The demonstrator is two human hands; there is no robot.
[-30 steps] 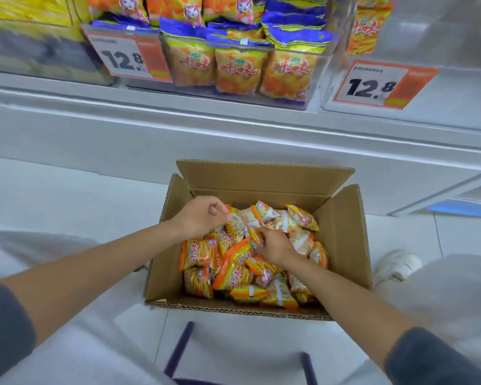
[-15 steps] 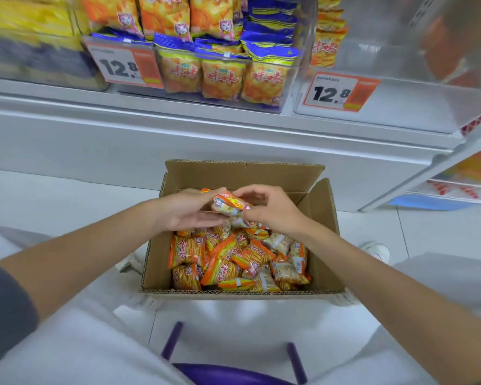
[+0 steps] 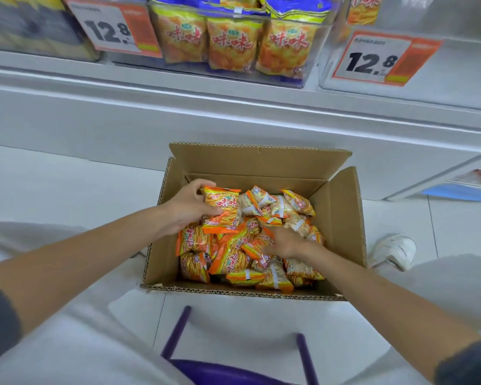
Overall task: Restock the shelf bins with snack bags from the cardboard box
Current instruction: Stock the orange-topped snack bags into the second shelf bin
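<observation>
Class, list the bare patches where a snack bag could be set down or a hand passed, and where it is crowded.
Free: white floor left of the cardboard box; floor between its near wall and the purple stool legs; the right-hand bin behind its price tag. Crowded: the bag pile in the box, the middle bin.

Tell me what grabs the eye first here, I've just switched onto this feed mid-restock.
The open cardboard box on the floor, centre frame, heaped with small orange snack bags, dominates. The left hand grips one snack bag above the heap at the box's far-left corner, while the right hand digs into the heap; whether it holds anything is hidden. Above, a clear shelf bin of bigger bags sits between two 12.8 price tags.
</observation>
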